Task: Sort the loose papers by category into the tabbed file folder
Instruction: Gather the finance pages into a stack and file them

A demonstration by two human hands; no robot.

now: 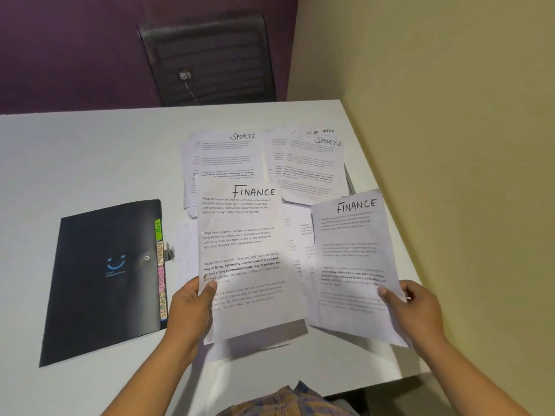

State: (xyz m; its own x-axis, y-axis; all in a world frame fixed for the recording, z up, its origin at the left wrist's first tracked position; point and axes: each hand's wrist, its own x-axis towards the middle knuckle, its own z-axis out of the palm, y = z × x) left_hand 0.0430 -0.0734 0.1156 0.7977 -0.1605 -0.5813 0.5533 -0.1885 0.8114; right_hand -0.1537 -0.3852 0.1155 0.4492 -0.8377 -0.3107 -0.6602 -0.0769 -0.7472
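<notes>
Two upright FINANCE sheets (243, 253) (headings pointing away), in both hands (192, 313).

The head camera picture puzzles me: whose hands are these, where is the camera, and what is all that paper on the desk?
No machine here: a person wears a wide-angle camera on the head, looking down at their own bare hands. The left hand pinches a white printed sheet headed FINANCE by its lower left edge. The right hand holds a second white FINANCE sheet by its right edge. On the white desk, further back, lie two loose piles of printed papers topped SPORTS; more sheets lie under the held ones. To the left lies a closed black file folder with a blue smiley; coloured tabs line its right edge, reading HR, ADMIN, FINANCE and SPORTS. Beyond the desk stands a dark mesh chair.
</notes>
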